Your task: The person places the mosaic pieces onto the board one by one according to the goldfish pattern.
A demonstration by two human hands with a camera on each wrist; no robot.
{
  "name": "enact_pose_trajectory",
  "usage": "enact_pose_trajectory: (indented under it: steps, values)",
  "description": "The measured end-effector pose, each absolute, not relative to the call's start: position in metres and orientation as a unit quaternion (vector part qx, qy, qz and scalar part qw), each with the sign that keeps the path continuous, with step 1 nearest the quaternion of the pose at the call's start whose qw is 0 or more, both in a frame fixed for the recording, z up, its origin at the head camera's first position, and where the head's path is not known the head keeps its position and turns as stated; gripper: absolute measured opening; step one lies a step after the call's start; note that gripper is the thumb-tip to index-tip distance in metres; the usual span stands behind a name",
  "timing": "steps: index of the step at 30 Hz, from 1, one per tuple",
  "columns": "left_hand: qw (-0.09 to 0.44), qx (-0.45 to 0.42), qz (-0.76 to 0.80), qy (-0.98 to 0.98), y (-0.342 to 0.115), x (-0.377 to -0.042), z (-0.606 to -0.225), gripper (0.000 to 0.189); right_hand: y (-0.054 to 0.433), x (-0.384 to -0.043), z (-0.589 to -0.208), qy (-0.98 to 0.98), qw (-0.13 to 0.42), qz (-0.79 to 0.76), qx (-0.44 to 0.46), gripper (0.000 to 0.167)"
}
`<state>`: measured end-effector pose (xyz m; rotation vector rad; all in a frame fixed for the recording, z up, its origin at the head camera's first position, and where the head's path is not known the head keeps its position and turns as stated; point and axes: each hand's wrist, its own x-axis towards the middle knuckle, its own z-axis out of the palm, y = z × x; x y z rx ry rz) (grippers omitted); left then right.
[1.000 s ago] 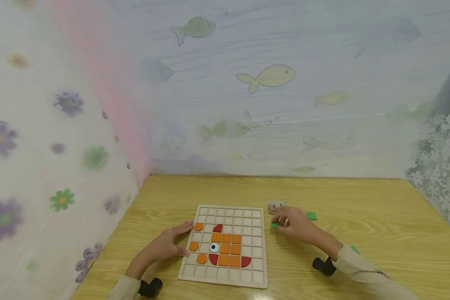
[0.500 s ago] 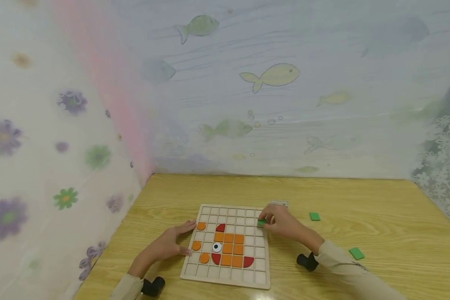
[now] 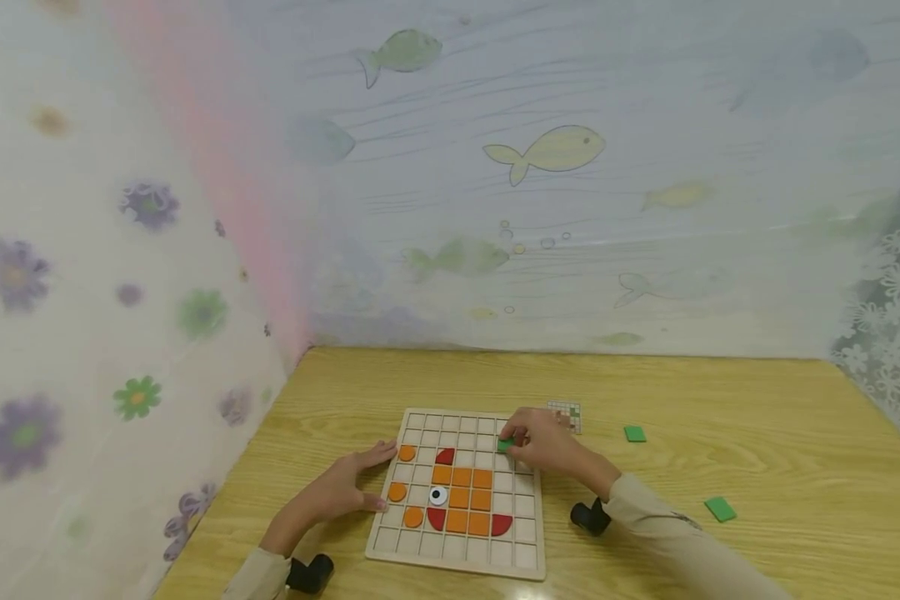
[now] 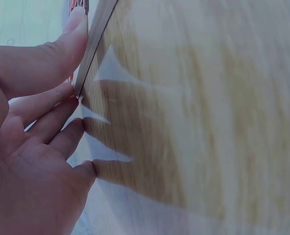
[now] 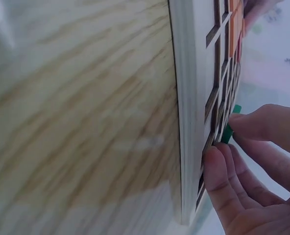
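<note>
A wooden grid board [image 3: 465, 563] lies on the table, holding orange squares [image 3: 459, 498], orange discs [image 3: 397, 492], red quarter-round pieces [image 3: 502, 524] and a white eye piece [image 3: 438, 496]. My right hand [image 3: 543, 440] pinches a green square tile [image 3: 505, 446] over the board's upper right cells. In the right wrist view the green tile [image 5: 227, 133] stands tilted between thumb and finger, at the grid. My left hand [image 3: 337, 487] rests along the board's left edge, thumb and fingers spread. The left wrist view shows the fingertips of that hand [image 4: 42, 132] touching the tabletop beside the board's edge.
Two more green tiles, one farther back [image 3: 635, 433] and one nearer [image 3: 720, 509], lie on the table right of the board. A small pattern card [image 3: 572, 414] lies behind my right hand, partly hidden. Fabric walls with fish and flowers close off the back and left.
My right hand has carried the green tile leftward from the table beside the card to above the board's upper right cells. The left hand stays at the board's edge.
</note>
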<state>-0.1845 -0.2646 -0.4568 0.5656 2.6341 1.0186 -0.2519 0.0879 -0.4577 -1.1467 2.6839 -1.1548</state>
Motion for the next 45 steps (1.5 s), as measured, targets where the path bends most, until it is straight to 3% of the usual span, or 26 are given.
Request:
enact_pose_trajectory:
  steps: [18,31,38,45]
  values:
    - [0.139,0.191,0.354,0.905,-0.258,-0.180,-0.453,0.083,0.085,-0.259,-0.460,0.857,0.055,-0.376,-0.349,0.011]
    - [0.131,0.195,0.352,0.906,-0.257,-0.181,-0.453,0.083,0.096,-0.256,-0.453,0.864,0.052,-0.367,-0.341,0.011]
    - [0.128,0.198,0.339,0.911,-0.260,-0.184,-0.455,0.083,0.114,-0.257,-0.449,0.856,0.008,-0.366,-0.364,0.014]
    - [0.133,0.195,0.346,0.908,-0.263,-0.185,-0.455,0.083,0.134,-0.255,-0.445,0.869,0.004,-0.346,-0.353,0.015]
